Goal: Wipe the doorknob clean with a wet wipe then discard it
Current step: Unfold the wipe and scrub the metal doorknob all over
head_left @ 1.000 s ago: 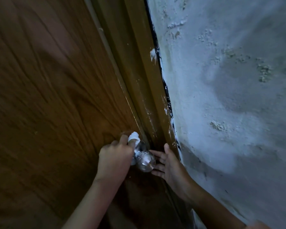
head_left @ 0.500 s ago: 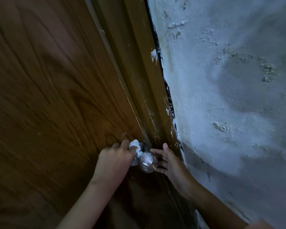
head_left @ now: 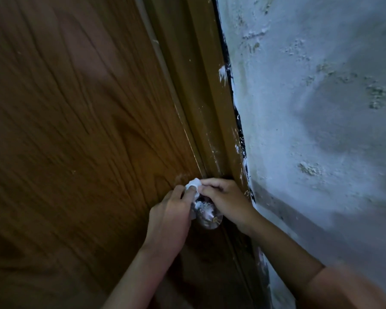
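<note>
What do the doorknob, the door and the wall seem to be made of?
Doorknob: probably polished metal; it is shiny with bright reflections.
Door: wood or wood-look veneer, glossy brown with grain lines.
Wall: painted plaster or cement, matte, pale, rough, with crumbling patches.

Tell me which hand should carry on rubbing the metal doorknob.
Left, probably. The left hand already grips the white wet wipe against the round metal doorknob; the right hand only pinches the wipe's top.

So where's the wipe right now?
The wipe is low in the head view, bunched between the left hand and right hand, just above the doorknob.
</note>
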Demonstrator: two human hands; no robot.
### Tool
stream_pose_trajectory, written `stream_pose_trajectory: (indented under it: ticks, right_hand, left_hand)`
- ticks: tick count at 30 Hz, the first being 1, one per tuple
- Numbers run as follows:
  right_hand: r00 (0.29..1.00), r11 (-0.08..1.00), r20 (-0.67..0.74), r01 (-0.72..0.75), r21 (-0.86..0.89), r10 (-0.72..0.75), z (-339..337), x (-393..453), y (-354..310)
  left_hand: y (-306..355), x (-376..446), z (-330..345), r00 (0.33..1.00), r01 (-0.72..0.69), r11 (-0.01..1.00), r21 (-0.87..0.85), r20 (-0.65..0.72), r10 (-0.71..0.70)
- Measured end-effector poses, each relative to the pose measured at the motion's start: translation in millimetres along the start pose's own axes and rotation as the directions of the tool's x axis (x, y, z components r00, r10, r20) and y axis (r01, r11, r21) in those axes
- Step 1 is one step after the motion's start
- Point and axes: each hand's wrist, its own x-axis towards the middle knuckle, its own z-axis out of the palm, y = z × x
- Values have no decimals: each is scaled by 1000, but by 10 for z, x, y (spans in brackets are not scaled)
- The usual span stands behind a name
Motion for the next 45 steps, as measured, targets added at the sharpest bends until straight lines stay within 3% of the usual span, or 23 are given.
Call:
stream_pose_trajectory:
  ticks: [3,8,10,12,15,19,22,27,32,34,36,38,40,45]
  right_hand:
    - [1000,996,26,-12,87,10,9,-15,-69]
    - [999,995,-40,4,96,0,6,-57,-141]
    - [979,996,-187,73,-45,-80,5,-68,-111]
    - [909,929,-304,183,-322,-284,2,-92,-55]
    - [834,742,-251,249,-623,-491,-6,-111,48]
    - [916,695,-116,203,-690,-384,22,-33,42]
    - [933,702,-53,230,-674,-357,69,14,17]
    - [979,743,-134,24,-669,-153,63,12,-15]
    - [981,669,-194,-131,-732,-20,65,92,-58]
    - [981,656,-187,-103,-748,-59,89,77,-79]
    - [976,619,-116,22,-785,-182,129,27,-95]
    - [957,514,59,204,-833,-285,185,-23,-100]
    - [935,431,216,324,-842,-282,261,-56,-98]
    - [941,464,188,304,-832,-280,304,-72,-107]
  left_hand:
    - [-31,7,-13,999,-18,992,-127,-38,13]
    - [-86,-36,-105,993,-119,990,-81,-1,119]
    - [-97,-59,-175,992,-125,991,-56,-17,124]
    - [-147,-94,-206,983,-125,992,-27,-141,120]
    - [-210,-162,-179,938,-133,971,198,-293,188]
    - [-261,-224,-61,940,-111,906,409,-253,230]
    - [-287,-231,28,952,-102,856,506,-200,231]
    - [-351,-214,102,954,-87,806,586,-183,237]
    - [-390,-218,152,932,-96,804,587,-232,280]
    - [-413,-224,163,927,-79,802,592,-253,278]
    - [-434,-237,182,925,-62,793,606,-264,274]
    - [-445,-257,208,927,-47,784,619,-266,265]
    - [-453,-279,223,932,-20,773,634,-268,244]
    - [-466,-309,183,943,56,775,630,-289,167]
